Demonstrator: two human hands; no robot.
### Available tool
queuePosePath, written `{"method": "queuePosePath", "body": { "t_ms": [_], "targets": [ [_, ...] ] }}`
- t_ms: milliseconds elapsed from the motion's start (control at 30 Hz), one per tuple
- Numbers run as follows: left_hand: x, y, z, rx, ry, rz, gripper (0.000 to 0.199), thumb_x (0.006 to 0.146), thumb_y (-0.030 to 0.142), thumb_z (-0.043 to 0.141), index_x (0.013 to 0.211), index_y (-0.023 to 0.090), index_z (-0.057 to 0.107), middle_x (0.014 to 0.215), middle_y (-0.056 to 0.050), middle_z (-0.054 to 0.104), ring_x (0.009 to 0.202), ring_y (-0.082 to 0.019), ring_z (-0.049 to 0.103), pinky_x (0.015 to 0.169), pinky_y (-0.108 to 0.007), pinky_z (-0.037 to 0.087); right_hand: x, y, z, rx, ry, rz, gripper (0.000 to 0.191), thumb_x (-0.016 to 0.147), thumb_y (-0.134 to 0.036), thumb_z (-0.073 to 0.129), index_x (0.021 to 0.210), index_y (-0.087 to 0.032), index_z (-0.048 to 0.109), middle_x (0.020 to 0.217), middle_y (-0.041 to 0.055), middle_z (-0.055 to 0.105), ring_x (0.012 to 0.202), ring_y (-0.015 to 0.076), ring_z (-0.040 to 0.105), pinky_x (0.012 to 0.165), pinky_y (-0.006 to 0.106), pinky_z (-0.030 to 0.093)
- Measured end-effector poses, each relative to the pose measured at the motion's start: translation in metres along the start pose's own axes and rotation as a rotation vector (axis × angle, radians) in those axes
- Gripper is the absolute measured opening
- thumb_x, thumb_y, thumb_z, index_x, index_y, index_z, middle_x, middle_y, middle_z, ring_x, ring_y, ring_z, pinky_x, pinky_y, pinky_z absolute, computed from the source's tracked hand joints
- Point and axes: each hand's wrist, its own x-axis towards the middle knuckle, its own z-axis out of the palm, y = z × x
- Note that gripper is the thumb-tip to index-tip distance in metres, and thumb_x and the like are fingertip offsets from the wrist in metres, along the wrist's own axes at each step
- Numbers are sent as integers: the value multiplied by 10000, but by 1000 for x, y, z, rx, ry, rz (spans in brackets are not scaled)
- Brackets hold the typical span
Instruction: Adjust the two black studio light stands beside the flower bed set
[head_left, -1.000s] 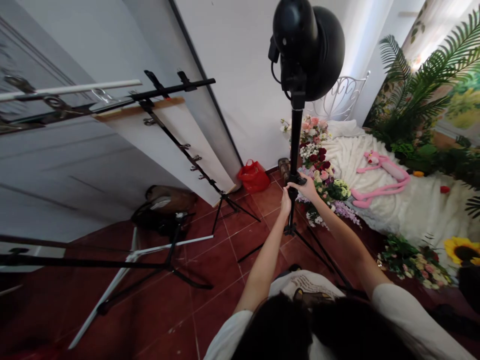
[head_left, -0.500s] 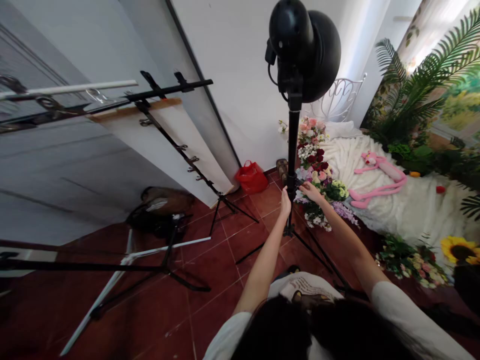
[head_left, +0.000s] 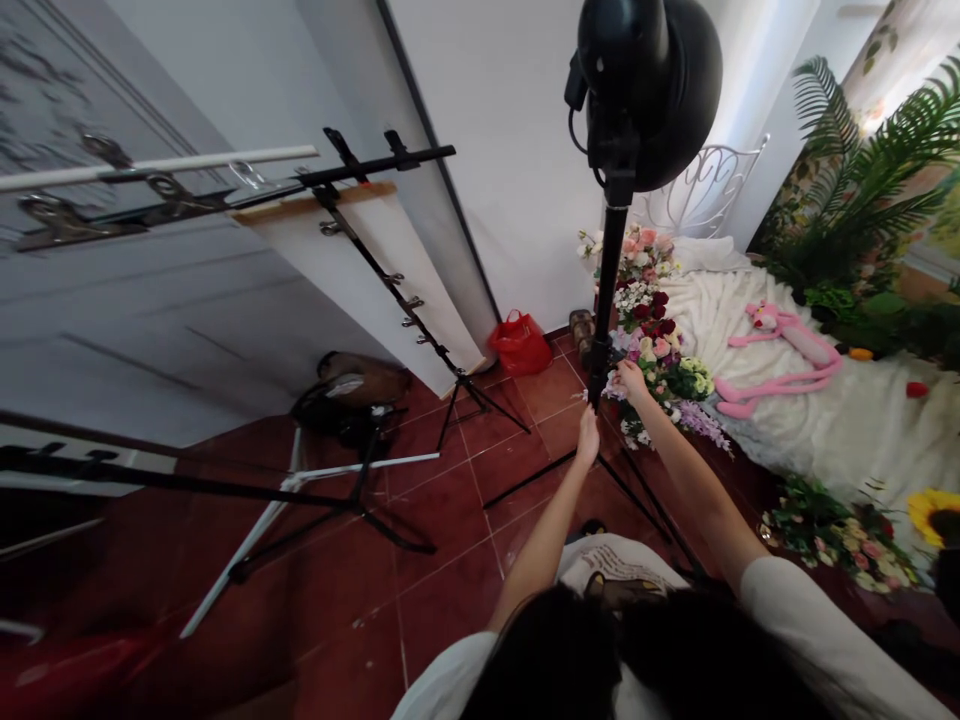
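A black studio light [head_left: 652, 90] sits on top of a black light stand [head_left: 611, 260] in front of me. Low on the stand's pole, below the collar, my left hand [head_left: 589, 436] is closed around it. My right hand [head_left: 630, 382] is just right of the pole, beside the collar, with fingers drawn together in a pinch. Whether a small knob is between those fingertips cannot be made out. The stand's spread legs [head_left: 637, 500] rest on the red tile floor.
Left are a backdrop stand with metal clips [head_left: 184, 190] and a white board [head_left: 352, 270] on a tripod. A red bag [head_left: 521, 345] lies by the wall. Flowers [head_left: 652, 350], a pink plush toy [head_left: 787, 340] and a white fur-covered bed [head_left: 817, 440] are right.
My left hand has slid down the pole, below the collar. My right fingertips sit slightly farther from the pole. The view has turned a little left.
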Motion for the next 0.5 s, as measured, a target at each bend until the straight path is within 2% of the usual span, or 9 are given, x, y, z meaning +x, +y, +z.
{"method": "queuePosePath", "body": {
  "t_ms": [100,200,367,500],
  "targets": [
    [-20,-21,15,10,-70,-133,589,916,553,196,1302,187,450,1302,-137,530,1117,-178,563,977,-393,427,-31,22,-31,209,-65,72,200,842,-400,548,873,-204,533,566,-38,597,475,97,572,566,234,537],
    [-30,-29,39,18,-213,-116,541,922,530,224,1216,186,519,1212,-111,592,1065,-160,587,963,-366,441,-72,54,-76,283,-3,144,202,834,-378,567,927,-198,561,622,-18,637,519,104,609,594,240,554],
    [-51,-22,103,52,-488,-54,498,929,497,249,1105,160,571,1143,-107,622,1047,-156,589,985,-345,428,-154,110,-150,422,309,245,115,829,-257,548,901,-179,592,606,-2,649,502,105,614,592,245,552],
    [-97,-12,168,77,-808,-14,516,932,493,222,1113,164,575,1119,-98,636,1035,-156,589,1010,-356,406,-226,150,-192,625,583,272,117,832,-213,524,904,-180,611,605,0,654,489,102,613,590,253,550]
  ]
}}
